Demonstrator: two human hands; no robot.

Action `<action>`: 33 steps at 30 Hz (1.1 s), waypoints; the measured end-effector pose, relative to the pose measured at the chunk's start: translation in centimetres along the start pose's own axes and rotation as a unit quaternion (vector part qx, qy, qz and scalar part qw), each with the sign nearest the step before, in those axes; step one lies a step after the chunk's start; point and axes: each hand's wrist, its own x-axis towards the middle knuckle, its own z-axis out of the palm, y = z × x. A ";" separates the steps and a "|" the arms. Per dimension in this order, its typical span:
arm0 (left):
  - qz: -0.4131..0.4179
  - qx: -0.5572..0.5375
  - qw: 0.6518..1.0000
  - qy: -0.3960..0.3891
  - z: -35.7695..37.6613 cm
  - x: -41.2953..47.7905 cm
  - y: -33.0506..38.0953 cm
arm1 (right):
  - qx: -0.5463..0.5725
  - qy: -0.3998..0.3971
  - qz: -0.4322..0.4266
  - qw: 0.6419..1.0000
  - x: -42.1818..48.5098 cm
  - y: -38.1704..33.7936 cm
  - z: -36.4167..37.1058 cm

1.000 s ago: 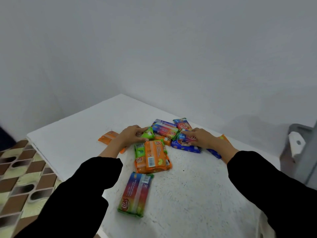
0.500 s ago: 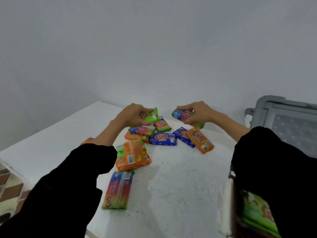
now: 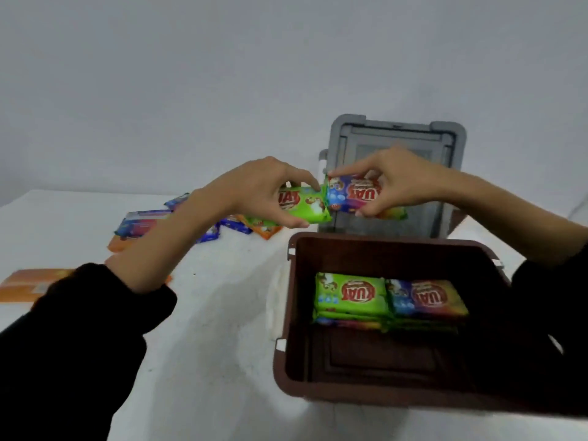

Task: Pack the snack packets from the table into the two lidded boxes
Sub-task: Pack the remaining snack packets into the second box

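Observation:
My left hand [image 3: 254,192] grips a green snack packet [image 3: 307,206] in the air, just left of the boxes. My right hand [image 3: 394,183] pinches a blue and rainbow-coloured packet [image 3: 356,195] beside it, the two packets nearly touching end to end. Below them stands an open brown box [image 3: 375,389] with a green packet [image 3: 350,296] and a rainbow packet [image 3: 426,297] lying on top of stacks inside. Behind it is a grey lidded box [image 3: 394,135]. More packets [image 3: 146,222] lie loose on the white table at the left.
The white table [image 3: 203,345] runs to a plain grey wall behind. An orange packet [image 3: 28,283] lies near the left edge. Blue and orange packets [image 3: 251,226] sit behind my left wrist. My black sleeves cover the lower corners of the view.
Both hands have lifted a packet each from the pile and carried them right, over the brown box. The view has swung right, bringing both boxes into sight.

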 end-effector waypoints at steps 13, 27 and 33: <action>0.101 0.145 0.977 -0.122 10.2 2.3 8.7 | -0.069 -0.008 -0.018 0.997 -8.5 3.3 7.3; 0.111 0.124 0.980 -0.114 10.6 2.4 8.6 | -0.077 -0.079 0.026 0.994 -8.5 4.3 9.9; 0.132 0.119 0.980 -0.087 10.9 2.6 8.8 | -0.138 -0.102 0.041 0.984 -8.5 4.2 9.3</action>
